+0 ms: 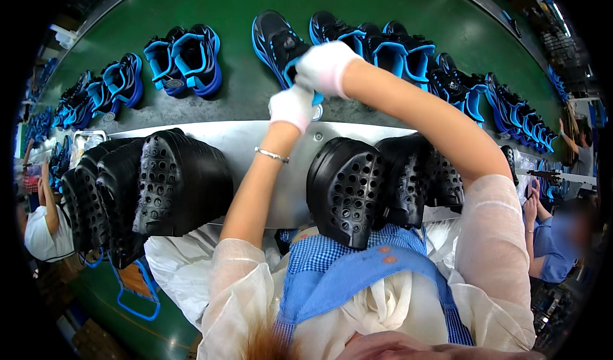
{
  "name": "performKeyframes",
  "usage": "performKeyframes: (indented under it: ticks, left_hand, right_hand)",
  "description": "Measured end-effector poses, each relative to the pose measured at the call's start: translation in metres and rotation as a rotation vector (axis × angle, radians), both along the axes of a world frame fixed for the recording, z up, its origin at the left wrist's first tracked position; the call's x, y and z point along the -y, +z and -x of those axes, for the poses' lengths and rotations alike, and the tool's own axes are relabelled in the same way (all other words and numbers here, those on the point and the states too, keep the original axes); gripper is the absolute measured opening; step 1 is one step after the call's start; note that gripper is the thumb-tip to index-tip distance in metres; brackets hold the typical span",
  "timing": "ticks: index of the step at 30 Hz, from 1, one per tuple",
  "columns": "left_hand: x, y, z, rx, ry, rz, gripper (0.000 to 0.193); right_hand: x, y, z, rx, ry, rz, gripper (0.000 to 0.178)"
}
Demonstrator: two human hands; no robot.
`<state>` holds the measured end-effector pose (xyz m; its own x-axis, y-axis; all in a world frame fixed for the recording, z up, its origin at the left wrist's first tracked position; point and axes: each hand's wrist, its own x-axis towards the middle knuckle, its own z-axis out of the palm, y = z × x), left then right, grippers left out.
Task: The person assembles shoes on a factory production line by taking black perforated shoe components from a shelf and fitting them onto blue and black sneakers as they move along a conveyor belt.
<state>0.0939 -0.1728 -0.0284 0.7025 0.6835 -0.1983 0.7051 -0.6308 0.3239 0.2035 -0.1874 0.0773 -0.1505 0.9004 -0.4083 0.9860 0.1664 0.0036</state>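
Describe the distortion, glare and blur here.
Head view: the far edge of the green table bows into an arc, corners black; head view: highlights gleam on the black perforated pieces; head view: the shoe at the right hand looks fairly sharp, the blue-clad co-worker at right has a blurred head.

Shoes (274, 37) on table (236, 79), stacked forms (188, 181) nearer, left and right

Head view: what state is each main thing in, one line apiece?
Handled shoe, toe pointing away, opening partly covered
Left hand, gloved, fingers curled, grip hidden
Right hand, gloved, fingers bent at the shoe's heel end
Nearest shoe pair to the left, upright, side by side
Left black stacks, standing close together
Right black stacks, holed faces showing
Bracelet, worn
Apron, worn
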Motion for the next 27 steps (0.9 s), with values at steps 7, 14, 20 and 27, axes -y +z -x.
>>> performKeyframes:
  ticks: [7, 14, 20, 27]
  left_hand:
    - [0.027, -0.042, 0.025, 0.114, -0.081, -0.273, 0.014]
    - [0.034, -0.063, 0.031, 0.397, 0.003, -0.295, 0.019]
    - [0.032, -0.049, 0.035, 0.32, 0.068, -0.208, 0.026]
    - [-0.021, 0.005, 0.039, 0.118, 0.033, -0.159, 0.022]
  right_hand:
    - [0.142, 0.056, -0.046, -0.246, -0.115, -0.265, 0.02]
    - [0.251, 0.091, -0.082, -0.212, -0.556, -0.53, 0.012]
    - [0.341, 0.097, -0.112, -0.154, -1.013, -0.593, 0.013]
    - [0.407, 0.068, -0.139, -0.078, -1.152, -0.783, 0.019]
